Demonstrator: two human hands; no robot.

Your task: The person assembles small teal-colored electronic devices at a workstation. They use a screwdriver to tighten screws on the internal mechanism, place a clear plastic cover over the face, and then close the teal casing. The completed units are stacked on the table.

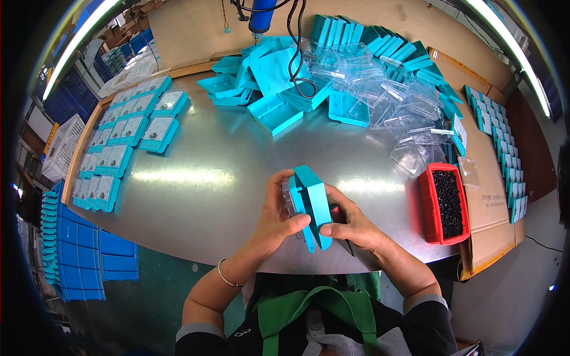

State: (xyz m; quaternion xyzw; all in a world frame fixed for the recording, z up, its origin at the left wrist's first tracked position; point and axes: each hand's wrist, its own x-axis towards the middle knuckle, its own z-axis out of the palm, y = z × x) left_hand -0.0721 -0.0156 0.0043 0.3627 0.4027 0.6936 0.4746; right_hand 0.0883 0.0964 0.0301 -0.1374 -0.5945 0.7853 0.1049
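Over the near middle of the table, both hands hold a turquoise plastic case (pixel 316 204) whose two halves stand slightly apart, with a dark gap between them. My left hand (pixel 276 213) is closed round the left half, which carries a clear plastic cover (pixel 288 197) on its outer side. My right hand (pixel 355 224) grips the right half, thumb on its lower edge. A tool with a red and black handle (pixel 336 212) and a thin dark tip, apparently a screwdriver, sits against the right fingers. How it is held is partly hidden.
Turquoise case shells (pixel 276 115) and clear covers (pixel 409 118) lie heaped at the back. A red bin (pixel 423 204) of small black parts stands at right beside cardboard (pixel 490 219). Assembled units fill the left (pixel 159 133) and far right (pixel 507 148). A blue powered tool (pixel 261 21) hangs above.
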